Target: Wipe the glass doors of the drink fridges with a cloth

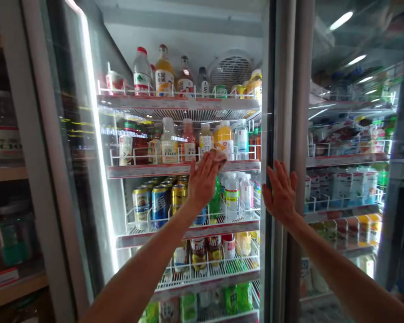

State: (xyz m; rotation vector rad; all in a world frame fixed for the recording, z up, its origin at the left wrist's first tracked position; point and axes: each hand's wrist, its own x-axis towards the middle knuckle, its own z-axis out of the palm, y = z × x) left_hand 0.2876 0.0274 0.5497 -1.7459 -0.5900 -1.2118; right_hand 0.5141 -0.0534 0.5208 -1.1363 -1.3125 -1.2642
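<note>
My left hand [204,179] reaches up to the glass door of a lit drinks cooler, at about the height of the second shelf. It holds a crumpled pinkish cloth [219,157], which shows past its fingertips and covers part of a yellow drink bottle [225,134] behind. My right hand [281,192] lies against the grey upright door frame [294,112], fingers stretched and a little apart, with nothing in it. Several beverage cans [160,204] stand on the shelf just behind my left wrist.
Wire-fronted shelves hold juice bottles [164,74], clear bottles [232,195] and more cans [198,253]. A round fan grille [231,69] sits at the top back. A bright light strip [93,112] runs down the left side. Another glass-fronted cooler section [350,157] stands to the right.
</note>
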